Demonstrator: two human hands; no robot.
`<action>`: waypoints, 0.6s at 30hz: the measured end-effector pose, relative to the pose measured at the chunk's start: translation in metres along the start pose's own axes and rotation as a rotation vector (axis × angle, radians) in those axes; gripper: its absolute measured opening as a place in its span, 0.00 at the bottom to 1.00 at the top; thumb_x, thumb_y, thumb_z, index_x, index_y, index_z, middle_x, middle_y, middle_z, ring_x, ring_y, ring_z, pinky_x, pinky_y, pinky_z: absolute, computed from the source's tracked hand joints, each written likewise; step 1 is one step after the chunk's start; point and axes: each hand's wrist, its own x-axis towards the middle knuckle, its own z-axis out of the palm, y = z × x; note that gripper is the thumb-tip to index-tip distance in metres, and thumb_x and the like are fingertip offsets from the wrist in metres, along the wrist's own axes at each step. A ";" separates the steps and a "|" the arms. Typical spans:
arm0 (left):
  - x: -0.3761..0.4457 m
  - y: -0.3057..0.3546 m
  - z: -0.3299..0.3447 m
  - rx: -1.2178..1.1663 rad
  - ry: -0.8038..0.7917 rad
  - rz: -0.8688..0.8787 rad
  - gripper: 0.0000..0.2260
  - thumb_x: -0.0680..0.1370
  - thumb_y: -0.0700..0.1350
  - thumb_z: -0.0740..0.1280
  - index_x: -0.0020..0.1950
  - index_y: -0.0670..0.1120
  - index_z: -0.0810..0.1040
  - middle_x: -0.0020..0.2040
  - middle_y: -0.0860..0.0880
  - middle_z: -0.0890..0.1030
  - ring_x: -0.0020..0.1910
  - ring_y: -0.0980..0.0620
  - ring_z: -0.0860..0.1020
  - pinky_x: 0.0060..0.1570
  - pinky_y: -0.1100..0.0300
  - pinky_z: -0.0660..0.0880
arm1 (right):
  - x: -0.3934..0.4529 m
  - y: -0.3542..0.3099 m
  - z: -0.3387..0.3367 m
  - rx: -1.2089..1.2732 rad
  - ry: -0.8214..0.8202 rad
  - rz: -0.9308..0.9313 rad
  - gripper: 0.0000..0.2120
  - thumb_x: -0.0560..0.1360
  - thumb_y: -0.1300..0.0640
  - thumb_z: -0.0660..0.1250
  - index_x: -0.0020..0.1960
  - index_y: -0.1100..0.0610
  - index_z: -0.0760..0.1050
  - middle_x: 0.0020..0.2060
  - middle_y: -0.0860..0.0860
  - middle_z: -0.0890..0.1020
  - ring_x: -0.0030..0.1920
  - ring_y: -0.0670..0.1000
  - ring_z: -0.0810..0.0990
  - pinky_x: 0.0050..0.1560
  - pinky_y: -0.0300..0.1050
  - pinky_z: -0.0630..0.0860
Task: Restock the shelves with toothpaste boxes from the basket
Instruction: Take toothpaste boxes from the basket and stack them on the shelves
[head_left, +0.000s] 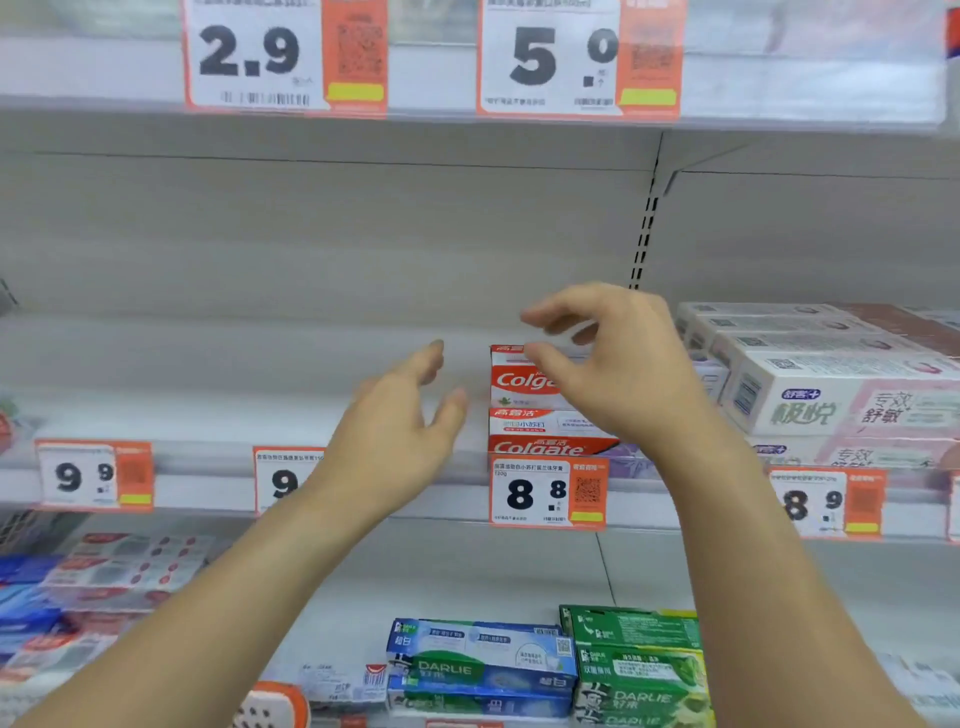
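Note:
A stack of red-and-white Colgate toothpaste boxes stands on the middle shelf above the 8.8 price tag. My right hand hovers in front of the top of the stack, fingers loosely curved, holding nothing. Just left of the stack my left hand is raised with fingers relaxed and apart, also holding nothing. The basket is out of view.
White-pink toothpaste boxes fill the middle shelf to the right. On the shelf below lie blue Darlie boxes and green Darlie boxes; blurred blue and red boxes sit at lower left. Price tags line the shelf edges.

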 end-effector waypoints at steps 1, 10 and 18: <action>-0.011 -0.007 -0.010 -0.048 0.102 0.038 0.18 0.81 0.47 0.66 0.71 0.48 0.74 0.60 0.51 0.82 0.57 0.56 0.80 0.59 0.63 0.74 | -0.003 -0.012 0.011 0.095 -0.001 -0.054 0.09 0.73 0.59 0.74 0.52 0.52 0.84 0.47 0.45 0.85 0.43 0.41 0.81 0.50 0.36 0.77; -0.140 -0.160 -0.088 0.232 -0.087 -0.213 0.04 0.76 0.44 0.70 0.45 0.53 0.79 0.38 0.54 0.82 0.39 0.58 0.79 0.37 0.64 0.73 | -0.060 -0.085 0.180 0.432 -0.717 -0.133 0.07 0.72 0.64 0.74 0.50 0.58 0.84 0.39 0.47 0.84 0.35 0.39 0.79 0.42 0.31 0.76; -0.281 -0.287 -0.101 0.414 -0.602 -0.685 0.12 0.77 0.54 0.70 0.56 0.51 0.75 0.51 0.52 0.79 0.50 0.50 0.78 0.50 0.59 0.73 | -0.128 -0.170 0.294 0.218 -1.321 -0.329 0.21 0.70 0.54 0.79 0.60 0.58 0.80 0.50 0.52 0.85 0.47 0.49 0.82 0.46 0.37 0.75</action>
